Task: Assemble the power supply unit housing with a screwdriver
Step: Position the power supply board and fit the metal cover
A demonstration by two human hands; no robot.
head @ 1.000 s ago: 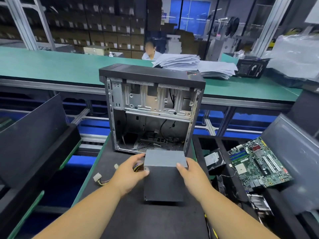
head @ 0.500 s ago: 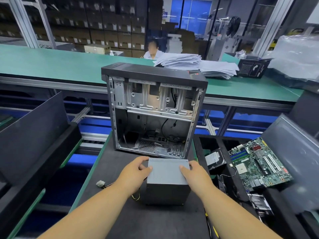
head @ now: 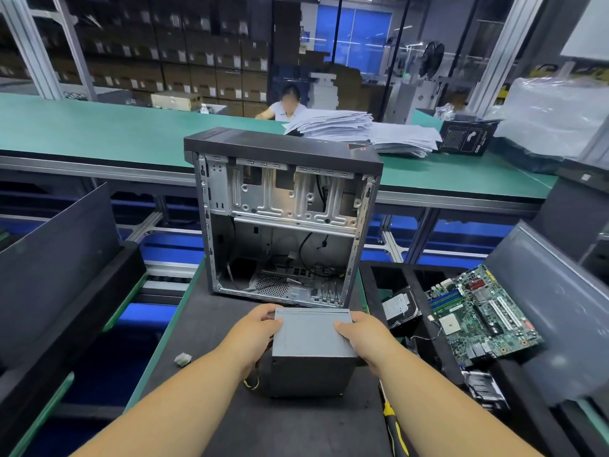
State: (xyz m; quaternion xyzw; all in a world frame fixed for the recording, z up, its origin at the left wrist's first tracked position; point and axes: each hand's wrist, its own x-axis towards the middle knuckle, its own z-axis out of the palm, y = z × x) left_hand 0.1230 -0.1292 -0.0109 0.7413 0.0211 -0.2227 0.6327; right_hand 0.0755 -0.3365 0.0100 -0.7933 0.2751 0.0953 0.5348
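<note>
Left hand (head: pixel 255 334) and right hand (head: pixel 364 338) clasp one PSU (head: pixel 311 351) by its sides, on the mat at 6 o'clock of the one open case (head: pixel 283 219). I judge it early: PSU not yet mounted, no screws driven. One screwdriver (head: pixel 393 427) lies at 5 o'clock, one motherboard (head: pixel 478 315) at 3.

The yellow-handled screwdriver (head: pixel 393 430) is mostly hidden under the right forearm, and its tip cannot be seen. The left hand (head: pixel 253 334) covers the near left side of the grey power supply (head: pixel 311 334), hiding where its wires (head: pixel 252 380) come out. Both arms run off the bottom edge. The seated person (head: pixel 285 105) behind the far counter (head: pixel 99 133) has a blurred face. The circuit board (head: pixel 478 311) markings are too small to read.
</note>
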